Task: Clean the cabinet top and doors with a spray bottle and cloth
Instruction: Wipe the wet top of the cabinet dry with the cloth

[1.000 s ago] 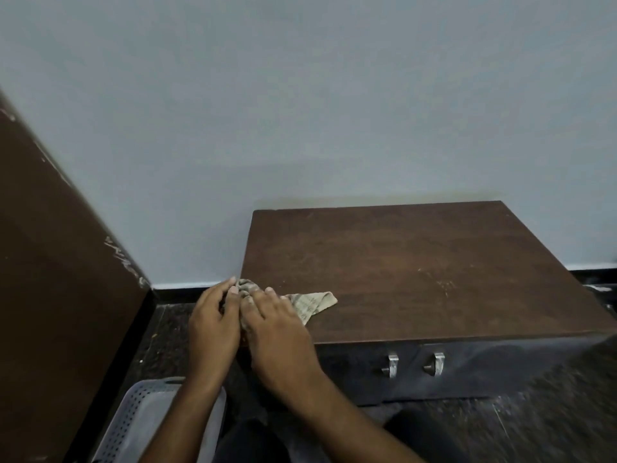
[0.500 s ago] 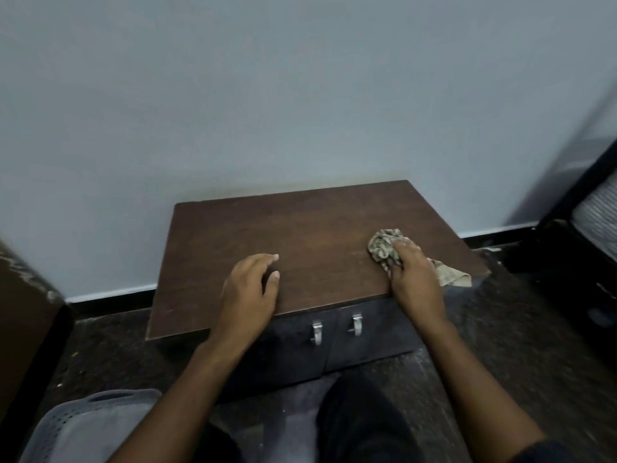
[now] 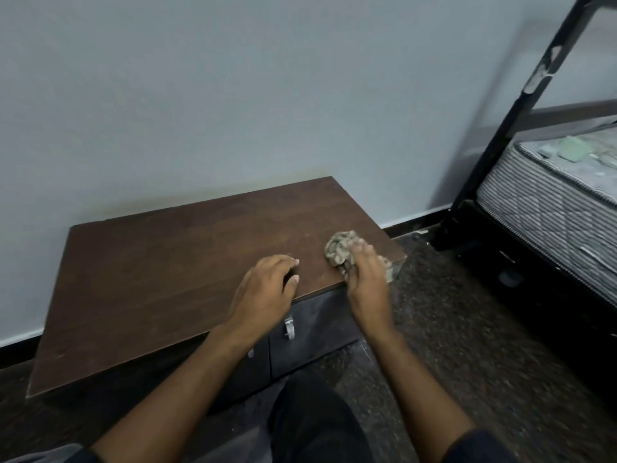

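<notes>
A low cabinet [image 3: 167, 279] with a dark brown wooden top stands against a pale wall [image 3: 233, 95], its two dark doors [image 3: 314, 332] facing the person. The right hand [image 3: 367, 279] grips a crumpled, pale patterned cloth [image 3: 340, 248] at the top's front right corner, fingers curled over the wad; part of the cloth hangs past the front edge below the palm. The left hand [image 3: 263, 289] rests on the top at its front edge, about midway along, fingers loosely bent with the tips touching the wood and holding nothing. The two hands are near each other but apart. A metal handle [image 3: 289, 327] shows on the right-hand door just below the left wrist; a second handle is mostly hidden by the forearm. No spray bottle can be seen. To the right of the cabinet, well apart from it, stands a black metal bed frame [image 3: 521, 105] carrying a striped mattress [image 3: 551, 212]. The floor [image 3: 450, 329] is dark and speckled. The person's dark-clothed knee [image 3: 314, 426] sits in front of the doors.
</notes>
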`<act>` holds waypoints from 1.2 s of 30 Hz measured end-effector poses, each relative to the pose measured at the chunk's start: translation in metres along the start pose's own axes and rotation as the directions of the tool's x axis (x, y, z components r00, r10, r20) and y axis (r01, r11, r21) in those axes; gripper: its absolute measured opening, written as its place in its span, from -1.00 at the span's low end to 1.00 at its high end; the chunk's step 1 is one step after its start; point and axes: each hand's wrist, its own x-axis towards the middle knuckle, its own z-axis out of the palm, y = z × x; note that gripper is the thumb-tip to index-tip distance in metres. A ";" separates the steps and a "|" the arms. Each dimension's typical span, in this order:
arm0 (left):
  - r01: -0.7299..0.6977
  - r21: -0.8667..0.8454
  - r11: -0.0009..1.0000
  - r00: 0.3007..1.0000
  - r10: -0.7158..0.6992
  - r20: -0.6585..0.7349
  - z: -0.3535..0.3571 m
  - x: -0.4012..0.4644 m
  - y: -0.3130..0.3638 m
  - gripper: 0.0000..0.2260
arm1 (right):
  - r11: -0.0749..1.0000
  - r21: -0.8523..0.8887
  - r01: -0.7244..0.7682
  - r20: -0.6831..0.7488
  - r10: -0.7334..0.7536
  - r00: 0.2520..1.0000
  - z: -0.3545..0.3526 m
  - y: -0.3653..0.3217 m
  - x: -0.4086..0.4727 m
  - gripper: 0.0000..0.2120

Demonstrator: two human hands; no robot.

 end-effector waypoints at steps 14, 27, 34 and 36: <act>-0.011 -0.037 0.999 1.000 0.011 0.023 0.020 0.013 0.011 -0.71 | 0.981 0.038 0.189 0.109 -0.192 0.975 -0.054 0.055 0.021 -0.53; -0.001 -0.011 1.000 1.000 0.001 -0.028 -0.002 0.004 -0.008 -0.70 | 0.845 -0.071 0.531 0.536 -0.416 0.734 -0.071 0.074 0.079 -0.13; 0.053 -0.011 0.999 0.998 -0.053 -0.023 -0.018 -0.013 -0.016 -0.69 | 0.756 -0.049 0.653 0.642 -0.477 0.600 -0.055 0.068 0.084 0.03; 0.073 -0.013 0.997 0.997 -0.074 -0.030 -0.028 -0.022 -0.021 -0.69 | 0.726 0.049 0.686 0.694 -0.518 0.500 -0.038 0.037 0.070 -0.03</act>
